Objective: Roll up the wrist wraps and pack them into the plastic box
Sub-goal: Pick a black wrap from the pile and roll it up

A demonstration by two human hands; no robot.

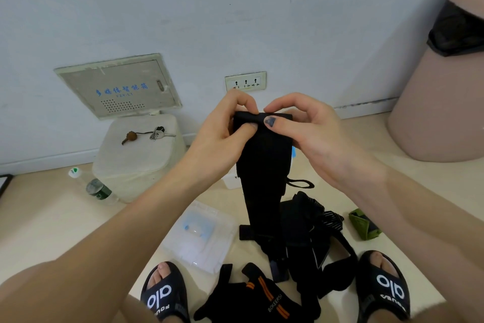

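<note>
- In the head view, we see the left hand and the right hand raised side by side, both pinching the top edge of a black wrist wrap between thumb and curled fingers.
- The wrap is a long, flat band of matte woven fabric; its top edge is folded over under our thumbs, and the rest hangs straight down below the hands to the floor.
- A thin black loop sticks out of the band's edge, below the right hand.
- Below the left hand, the plastic box lies on the pale floor: clear, squarish, with something light blue visible through it.
- Below the right hand, a loose heap of more black wraps lies tangled, some with striped trim.
- Nearest us, below both hands, another black wrap with orange stripes lies between two black slides.
- A small folded green cloth piece sits below and outward of the right hand.
- Beyond the left hand, a white boxy stool carries a bunch of keys.
</note>
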